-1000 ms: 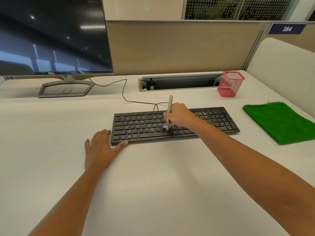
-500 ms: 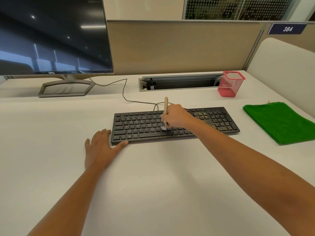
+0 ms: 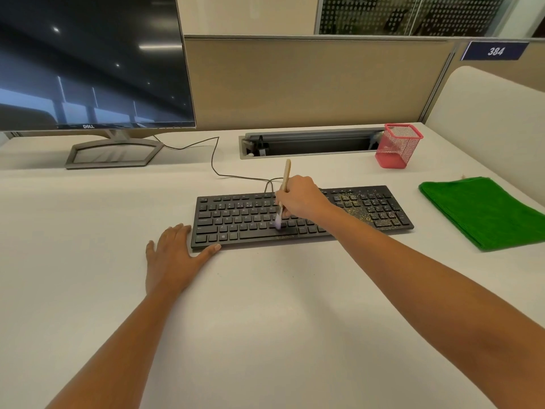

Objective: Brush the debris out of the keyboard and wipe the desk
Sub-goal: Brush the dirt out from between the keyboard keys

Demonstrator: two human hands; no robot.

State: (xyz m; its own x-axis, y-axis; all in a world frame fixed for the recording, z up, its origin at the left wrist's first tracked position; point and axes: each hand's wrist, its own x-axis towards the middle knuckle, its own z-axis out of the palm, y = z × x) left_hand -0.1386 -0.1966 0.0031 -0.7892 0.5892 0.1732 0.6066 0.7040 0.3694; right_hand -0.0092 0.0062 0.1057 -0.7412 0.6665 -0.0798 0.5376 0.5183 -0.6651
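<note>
A black keyboard [image 3: 241, 219] lies on the white desk [image 3: 265, 305], with yellowish debris [image 3: 358, 212] scattered over its right part. My right hand [image 3: 303, 199] grips a small brush [image 3: 285, 178] with a wooden handle; its pale bristles touch the keys near the space bar. My left hand [image 3: 172, 258] rests flat on the desk at the keyboard's left front corner, thumb against its front edge. A folded green cloth [image 3: 483, 211] lies on the desk to the right of the keyboard.
A Dell monitor [image 3: 88, 63] on its stand fills the back left. A red mesh pen cup [image 3: 398, 146] stands beside a cable tray slot [image 3: 309, 143] at the back. The keyboard cable [image 3: 216, 160] runs across the desk. Partition panels close the back and right.
My right hand has shifted the brush slightly left and then swept its bristles toward the front rows of keys. My left hand has stayed in place.
</note>
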